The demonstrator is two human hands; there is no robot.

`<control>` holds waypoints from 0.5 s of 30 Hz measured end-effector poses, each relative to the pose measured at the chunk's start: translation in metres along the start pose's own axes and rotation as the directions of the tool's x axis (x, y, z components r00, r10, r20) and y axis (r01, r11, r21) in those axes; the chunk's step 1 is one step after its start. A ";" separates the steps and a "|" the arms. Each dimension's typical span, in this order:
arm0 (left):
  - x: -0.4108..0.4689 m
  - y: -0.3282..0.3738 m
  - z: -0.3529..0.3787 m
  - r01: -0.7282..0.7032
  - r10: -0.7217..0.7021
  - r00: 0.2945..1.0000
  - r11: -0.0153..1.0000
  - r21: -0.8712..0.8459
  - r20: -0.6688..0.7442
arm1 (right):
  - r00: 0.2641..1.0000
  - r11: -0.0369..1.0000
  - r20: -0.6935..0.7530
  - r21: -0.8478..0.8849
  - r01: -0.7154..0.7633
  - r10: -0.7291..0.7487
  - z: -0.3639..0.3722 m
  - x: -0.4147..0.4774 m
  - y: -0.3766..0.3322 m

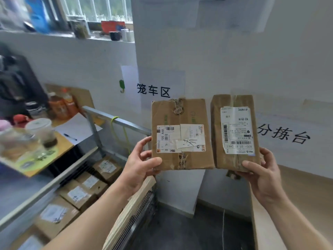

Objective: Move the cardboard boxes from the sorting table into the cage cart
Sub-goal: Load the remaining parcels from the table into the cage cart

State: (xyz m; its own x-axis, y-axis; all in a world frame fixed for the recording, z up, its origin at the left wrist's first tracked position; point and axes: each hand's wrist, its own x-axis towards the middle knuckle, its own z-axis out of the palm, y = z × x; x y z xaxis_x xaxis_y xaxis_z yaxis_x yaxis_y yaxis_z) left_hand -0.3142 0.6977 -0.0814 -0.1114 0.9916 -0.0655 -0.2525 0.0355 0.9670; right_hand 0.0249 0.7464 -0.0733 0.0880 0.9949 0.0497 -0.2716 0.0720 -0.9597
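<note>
"Head view: what could go wrong?"
"Left hand [142,165] and right hand [261,175] each pinch only a bottom corner, thumb in front. Left box [182,112] and right box [232,101] stand tall above the fingers and could tip before reaching the cage cart [115,120], down-left of them."
"Writing?"
"Label A68 [180,138], label A83 [237,130]; wall signs 笼车区 [153,91], 分拣台 [282,136]."

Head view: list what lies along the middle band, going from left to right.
Lidded plastic cup → pen → yellow strap → left hand → cardboard box with the handwritten sticker → cardboard box with the upside-down label → right hand.
</note>
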 end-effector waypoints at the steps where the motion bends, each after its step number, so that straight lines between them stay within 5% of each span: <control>1: -0.010 0.004 -0.017 -0.010 0.010 1.000 1.000 -0.009 -0.019 | 1.000 1.000 0.028 0.011 -0.004 0.004 0.017 -0.005 0.002; 15: -0.195 0.037 -0.280 -0.137 0.125 0.924 0.991 -0.008 -0.361 | 0.911 0.993 0.395 -0.038 -0.112 0.118 0.274 -0.124 0.071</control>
State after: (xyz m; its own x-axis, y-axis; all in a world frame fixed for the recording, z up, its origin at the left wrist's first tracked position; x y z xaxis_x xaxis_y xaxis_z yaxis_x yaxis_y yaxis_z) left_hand -0.5707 0.4709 -0.1022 -0.4819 0.8757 -0.0287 -0.2420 -0.1016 0.9649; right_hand -0.2683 0.6477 -0.0720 -0.3305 0.9429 0.0415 -0.2429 -0.0425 -0.9691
